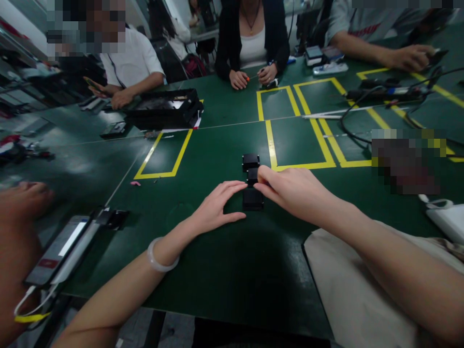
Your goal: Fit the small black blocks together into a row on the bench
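Left grip (222, 205): you're holding it released, fingers reaching in from 8 o'clock, tips hovering just beside the middle block (251, 176).
Right grip (290, 189): you're pinching that middle block's right side from 3 o'clock.
Black blocks: far block (251, 161) sitting at 12 o'clock of the middle one, near block (253, 198) at 6 o'clock, all lining up on the green tabletop (217, 270).
Yellow tape (271, 145): running along at 2 o'clock.
Phone (63, 251): showing its lit screen at 8 o'clock.
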Available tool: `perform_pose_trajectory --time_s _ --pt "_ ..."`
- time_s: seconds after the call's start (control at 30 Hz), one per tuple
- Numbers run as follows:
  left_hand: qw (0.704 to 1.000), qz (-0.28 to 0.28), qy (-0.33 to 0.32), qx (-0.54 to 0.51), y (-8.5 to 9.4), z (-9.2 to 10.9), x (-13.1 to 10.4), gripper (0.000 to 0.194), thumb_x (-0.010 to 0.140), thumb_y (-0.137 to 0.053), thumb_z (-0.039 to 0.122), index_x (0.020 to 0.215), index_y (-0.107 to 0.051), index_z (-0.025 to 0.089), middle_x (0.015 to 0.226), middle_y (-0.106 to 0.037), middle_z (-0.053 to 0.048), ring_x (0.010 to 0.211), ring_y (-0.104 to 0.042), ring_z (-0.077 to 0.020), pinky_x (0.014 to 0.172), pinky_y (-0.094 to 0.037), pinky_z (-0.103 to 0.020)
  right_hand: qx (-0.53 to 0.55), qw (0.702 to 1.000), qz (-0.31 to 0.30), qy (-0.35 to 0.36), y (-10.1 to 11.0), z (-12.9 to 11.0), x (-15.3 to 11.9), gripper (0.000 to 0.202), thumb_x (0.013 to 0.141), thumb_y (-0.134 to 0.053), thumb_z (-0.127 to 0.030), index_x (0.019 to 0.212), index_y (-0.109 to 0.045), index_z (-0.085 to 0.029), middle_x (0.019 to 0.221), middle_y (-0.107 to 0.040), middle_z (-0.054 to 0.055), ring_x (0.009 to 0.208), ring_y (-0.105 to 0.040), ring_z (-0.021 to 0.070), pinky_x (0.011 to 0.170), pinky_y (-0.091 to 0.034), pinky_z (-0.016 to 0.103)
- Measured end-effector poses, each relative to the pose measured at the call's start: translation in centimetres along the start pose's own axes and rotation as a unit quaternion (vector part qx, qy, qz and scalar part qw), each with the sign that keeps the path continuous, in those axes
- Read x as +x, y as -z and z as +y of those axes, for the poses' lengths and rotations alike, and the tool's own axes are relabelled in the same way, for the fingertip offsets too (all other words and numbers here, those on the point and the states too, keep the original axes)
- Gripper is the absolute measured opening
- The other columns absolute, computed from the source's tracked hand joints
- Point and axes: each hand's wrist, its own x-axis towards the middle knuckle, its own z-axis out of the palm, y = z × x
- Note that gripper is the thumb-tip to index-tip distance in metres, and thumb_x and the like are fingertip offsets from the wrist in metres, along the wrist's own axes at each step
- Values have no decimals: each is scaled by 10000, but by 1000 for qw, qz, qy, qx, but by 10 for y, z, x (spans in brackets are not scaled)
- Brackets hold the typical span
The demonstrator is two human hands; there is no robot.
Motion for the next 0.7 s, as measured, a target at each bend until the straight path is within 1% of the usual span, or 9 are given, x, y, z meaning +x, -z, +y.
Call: perform_pose_trajectory --time_s 0.07,0.13,0.17,0.3,0.33,0.5,0.57,0.63,0.7 --pt "1000 1 -8 -9 -6 2 9 628 850 -642 443 1392 -391 250 1412 -443 -95 1310 -418 -257 1089 -376 -441 11 1000 3 5 0 2 0 224 977 -327 -330 1053 -488 -195 719 -640 12 600 -586 168 497 -214 249" --pt "1000 4 -12 2 -10 3 14 546 859 -641 385 1346 -437 246 1383 -468 -90 1278 -441 -259 1063 -390 -449 28 1000 7 12 1 3 1 193 967 -341 -281 1072 -477 -194 744 -644 8 619 -593 160 504 -229 246" --pt "1000 5 -13 10 -12 2 15 503 862 -639 358 1318 -461 242 1364 -485 -86 1254 -458 -259 1045 -401 -446 30 999 7 12 1 4 1 192 968 -343 -285 1069 -478 -194 747 -645 8 625 -594 160 505 -233 247" --pt "999 11 -15 33 -19 1 18 393 865 -632 316 1231 -519 229 1292 -537 -72 1169 -503 -251 976 -429 -426 -9 1000 -7 -13 4 3 3 279 981 -317 -405 996 -506 -201 708 -637 21 614 -596 184 492 -212 256" --pt "999 13 -15 35 -20 0 18 385 868 -628 314 1227 -519 228 1280 -544 -72 1162 -506 -251 967 -430 -425 -19 1000 -11 -17 4 3 3 276 979 -320 -405 991 -507 -202 702 -636 23 610 -597 187 489 -204 258" --pt "999 28 -10 34 -24 -2 18 371 888 -602 308 1236 -506 225 1243 -564 -79 1147 -514 -249 952 -423 -422 -16 1000 -12 4 8 -3 5 170 955 -346 -269 1043 -469 -190 751 -648 33 608 -601 178 475 -202 254" --pt "999 31 -7 33 -26 -3 17 359 891 -598 311 1227 -511 221 1230 -571 -79 1132 -520 -249 934 -429 -412 -24 1000 -16 -3 10 -6 7 155 954 -351 -272 1010 -472 -192 726 -638 33 594 -600 181 470 -197 255" --pt "999 30 -6 35 -27 -4 17 344 891 -597 323 1209 -522 215 1221 -576 -80 1121 -525 -251 915 -437 -405 -48 999 -22 -5 10 -9 10 157 954 -374 -313 947 -480 -198 680 -623 33 588 -608 188 466 -182 256" --pt "999 33 -9 42 -28 -6 17 348 891 -596 332 1209 -522 212 1236 -573 -82 1136 -523 -258 917 -436 -406 -76 997 -13 16 9 -12 11 132 945 -407 -305 933 -479 -195 655 -615 37 589 -614 189 464 -163 259"
